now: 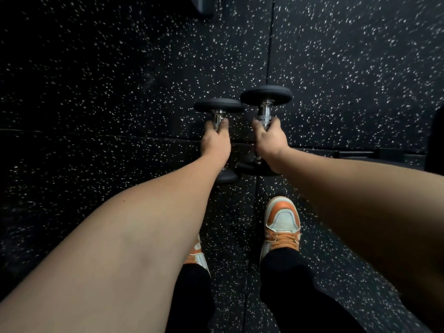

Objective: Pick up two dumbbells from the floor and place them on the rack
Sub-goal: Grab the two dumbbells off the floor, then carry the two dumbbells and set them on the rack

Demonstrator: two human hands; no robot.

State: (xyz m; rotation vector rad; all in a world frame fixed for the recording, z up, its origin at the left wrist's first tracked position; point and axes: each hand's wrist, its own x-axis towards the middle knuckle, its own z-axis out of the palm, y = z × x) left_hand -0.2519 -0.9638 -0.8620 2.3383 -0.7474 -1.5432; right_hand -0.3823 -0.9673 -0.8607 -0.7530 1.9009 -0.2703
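Two black dumbbells with chrome handles lie side by side in the middle of the view, over the speckled black rubber floor. My left hand (216,140) is closed around the handle of the left dumbbell (218,105). My right hand (270,138) is closed around the handle of the right dumbbell (266,94). The far heads of both show beyond my fingers. The near heads are mostly hidden under my wrists. Whether the dumbbells touch the floor or hang just above it cannot be told. No rack is in view.
My feet in orange and white shoes (282,222) stand just behind the dumbbells. A grey object's corner (203,4) shows at the top edge. A dark shape (436,145) sits at the right edge. Floor tile seams (270,44) cross the mat.
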